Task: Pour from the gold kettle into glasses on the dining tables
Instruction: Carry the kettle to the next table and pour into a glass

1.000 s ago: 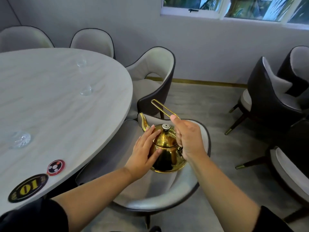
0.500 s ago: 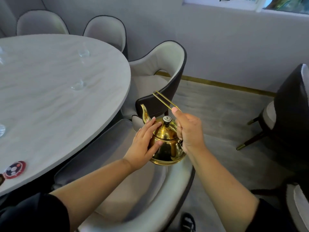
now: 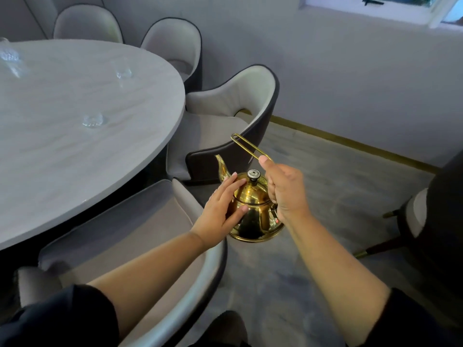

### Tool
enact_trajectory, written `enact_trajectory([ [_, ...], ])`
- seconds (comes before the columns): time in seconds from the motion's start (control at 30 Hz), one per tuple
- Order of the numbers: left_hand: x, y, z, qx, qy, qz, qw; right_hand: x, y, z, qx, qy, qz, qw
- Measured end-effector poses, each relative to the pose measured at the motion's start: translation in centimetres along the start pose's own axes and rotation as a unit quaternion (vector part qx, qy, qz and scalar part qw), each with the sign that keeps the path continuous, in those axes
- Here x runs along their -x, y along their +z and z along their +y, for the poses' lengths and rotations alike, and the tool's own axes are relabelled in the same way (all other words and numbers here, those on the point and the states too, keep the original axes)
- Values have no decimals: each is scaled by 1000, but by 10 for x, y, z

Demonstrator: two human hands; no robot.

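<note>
Beside the table (image 3: 75, 159), the right hand (image 3: 285, 191) holds the gold kettle (image 3: 253, 214).

No lettering, number, brand or sign can be read: none on the gold kettle (image 3: 253, 214), none on the dining table (image 3: 75, 159).
</note>
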State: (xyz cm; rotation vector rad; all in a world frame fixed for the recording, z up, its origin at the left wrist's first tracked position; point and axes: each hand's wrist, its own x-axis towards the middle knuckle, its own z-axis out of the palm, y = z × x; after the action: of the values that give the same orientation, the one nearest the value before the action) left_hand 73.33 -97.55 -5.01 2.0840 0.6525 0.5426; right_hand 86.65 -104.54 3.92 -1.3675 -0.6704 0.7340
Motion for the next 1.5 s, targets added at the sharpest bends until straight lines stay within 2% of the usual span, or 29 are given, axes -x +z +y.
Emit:
enact_trajectory([
  [0.13, -35, 14, -11, 8, -4, 1, 1000, -36, -18, 11, 12, 3, -9, 1000],
  [0.33, -96, 25, -43, -18, 7, 70, 997, -112, -21, 25, 28, 1, -58, 998],
  [0.47, -132, 15, -59, -24, -13, 115, 993, -166, -8, 26, 27, 15, -116, 993],
  [0.87, -200, -55, -91, -73, -95, 195, 973, -285, 66, 34, -23, 37, -222, 974],
  [1.13, -231, -96, -111, -88, -155, 247, 952, -352, 116, 28, -8, 37, -330, 943],
  [1.5, -295, -141, -141, -70, -243, 361, 898, -456, 198, 21, 13, 57, -478, 876],
])
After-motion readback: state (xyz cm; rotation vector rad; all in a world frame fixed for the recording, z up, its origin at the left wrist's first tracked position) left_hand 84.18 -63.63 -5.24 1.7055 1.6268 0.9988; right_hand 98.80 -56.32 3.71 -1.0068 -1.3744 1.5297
